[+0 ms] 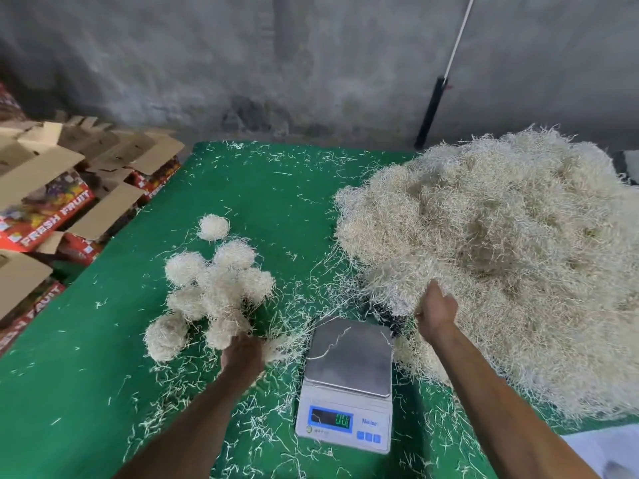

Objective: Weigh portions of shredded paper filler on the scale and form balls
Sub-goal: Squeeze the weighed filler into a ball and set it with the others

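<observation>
Shredded paper (401, 292) is clutched in the right hand's curled fingers (436, 307), while the left hand's fingers (242, 352) grip a ball (226, 331) beside the scale (349, 357).

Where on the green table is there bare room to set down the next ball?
The freest patch is the far middle of the green table, between the lone ball and the big filler pile. The near left corner has only loose strands. It is crowded around the ball cluster, the scale and both hands.
</observation>
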Demonstrator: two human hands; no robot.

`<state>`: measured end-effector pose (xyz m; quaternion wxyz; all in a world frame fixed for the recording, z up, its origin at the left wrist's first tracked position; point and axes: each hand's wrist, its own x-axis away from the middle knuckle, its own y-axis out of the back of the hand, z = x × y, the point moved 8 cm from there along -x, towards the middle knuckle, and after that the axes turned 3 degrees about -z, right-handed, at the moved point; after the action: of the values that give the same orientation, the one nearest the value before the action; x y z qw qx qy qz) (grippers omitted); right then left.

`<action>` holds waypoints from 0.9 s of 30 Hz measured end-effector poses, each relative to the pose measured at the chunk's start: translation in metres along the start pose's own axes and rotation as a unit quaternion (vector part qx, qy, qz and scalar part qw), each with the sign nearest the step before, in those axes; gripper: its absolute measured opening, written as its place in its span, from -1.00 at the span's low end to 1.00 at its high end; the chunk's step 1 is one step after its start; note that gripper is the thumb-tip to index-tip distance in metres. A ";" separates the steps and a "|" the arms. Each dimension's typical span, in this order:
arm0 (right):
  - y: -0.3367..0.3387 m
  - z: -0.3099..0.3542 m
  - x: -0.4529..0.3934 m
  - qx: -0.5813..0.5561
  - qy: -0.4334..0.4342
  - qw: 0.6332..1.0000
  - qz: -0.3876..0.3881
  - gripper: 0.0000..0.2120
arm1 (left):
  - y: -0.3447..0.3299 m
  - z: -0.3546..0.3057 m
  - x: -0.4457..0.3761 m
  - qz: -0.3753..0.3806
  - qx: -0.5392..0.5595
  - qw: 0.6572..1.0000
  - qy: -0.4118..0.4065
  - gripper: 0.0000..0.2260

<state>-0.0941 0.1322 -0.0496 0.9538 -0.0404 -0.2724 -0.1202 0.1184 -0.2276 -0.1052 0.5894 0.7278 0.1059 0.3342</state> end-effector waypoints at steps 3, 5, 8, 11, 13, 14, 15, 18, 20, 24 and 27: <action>0.001 0.001 -0.002 -0.008 -0.021 1.000 0.007 -0.68 | 0.014 -0.003 -0.003 -0.005 0.077 0.997 0.013 -0.78; 0.003 0.000 -0.003 -0.010 -0.028 1.000 -0.001 -0.64 | 0.025 -0.004 -0.003 0.016 0.137 0.990 0.017 -0.85; 0.004 -0.006 -0.002 -0.019 -0.029 0.999 -0.015 -0.62 | 0.035 0.002 -0.004 0.005 0.276 0.961 0.000 -0.90; 0.007 -0.017 -0.003 -0.022 -0.038 0.999 -0.015 -0.61 | 0.051 0.005 -0.013 -0.032 0.410 0.911 -0.004 -0.64; 0.012 -0.022 -0.003 -0.020 -0.043 0.999 -0.022 -0.64 | 0.058 0.000 -0.020 -0.023 0.641 0.765 0.061 -0.62; 0.015 -0.022 -0.004 -0.021 -0.042 0.999 -0.025 -0.66 | 0.055 -0.002 -0.022 -0.014 0.748 0.654 0.116 -0.63; 0.018 -0.022 -0.003 -0.025 -0.039 0.999 -0.027 -0.68 | 0.049 -0.008 -0.021 0.021 0.851 0.501 0.156 -0.62; 0.028 -0.020 -0.001 -0.023 -0.032 0.999 -0.036 -0.72 | 0.039 -0.013 -0.022 0.071 0.841 0.492 0.214 -0.63; 0.031 -0.021 -0.001 -0.011 -0.031 0.999 -0.037 -0.73 | 0.042 -0.006 -0.032 0.016 0.683 0.710 0.172 -0.55; 0.023 -0.023 -0.002 0.015 -0.011 1.000 -0.006 -0.66 | 0.060 -0.066 -0.040 0.088 0.690 0.713 0.085 -0.18; 0.010 -0.023 -0.002 0.068 0.026 0.996 0.041 -0.63 | 0.102 -0.120 -0.051 0.061 0.621 0.781 -0.034 -0.11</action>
<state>-0.0813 0.1385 -0.0704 0.9651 0.0164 -0.2535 -0.0629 -0.0186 -0.1899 -0.0189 -0.0084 0.9520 0.2261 0.2061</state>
